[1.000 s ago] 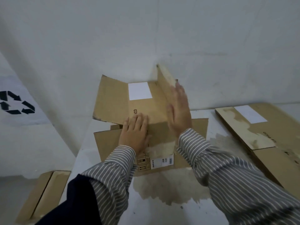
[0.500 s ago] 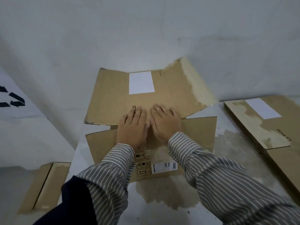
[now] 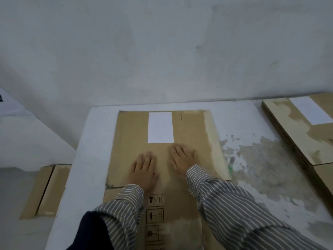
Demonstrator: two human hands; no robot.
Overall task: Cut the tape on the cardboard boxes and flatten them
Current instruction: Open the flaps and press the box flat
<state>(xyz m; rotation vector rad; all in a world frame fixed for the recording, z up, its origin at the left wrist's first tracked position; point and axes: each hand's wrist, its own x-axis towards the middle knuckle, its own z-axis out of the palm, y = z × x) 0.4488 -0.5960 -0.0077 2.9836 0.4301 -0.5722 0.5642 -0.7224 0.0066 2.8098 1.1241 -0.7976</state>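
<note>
A brown cardboard box (image 3: 129, 134) lies flat on the white table (image 3: 95, 127), with a white label (image 3: 160, 127) near its far edge and handling symbols printed near me. My left hand (image 3: 144, 170) presses palm-down on the cardboard with straight fingers. Beside it, my right hand (image 3: 182, 159) also presses flat on the same panel, fingers spread. Both hands sit just below the label. No cutting tool is in view.
A stack of flattened cardboard (image 3: 306, 134) with a white label lies at the table's right side. More flat cardboard (image 3: 45, 190) rests on the floor to the left. The tabletop right of the box has a worn, stained patch (image 3: 261, 168). A white wall stands behind.
The raised box panels have gone down flat onto the table. My right hand left the upright flap and now presses on the cardboard beside my left hand.
</note>
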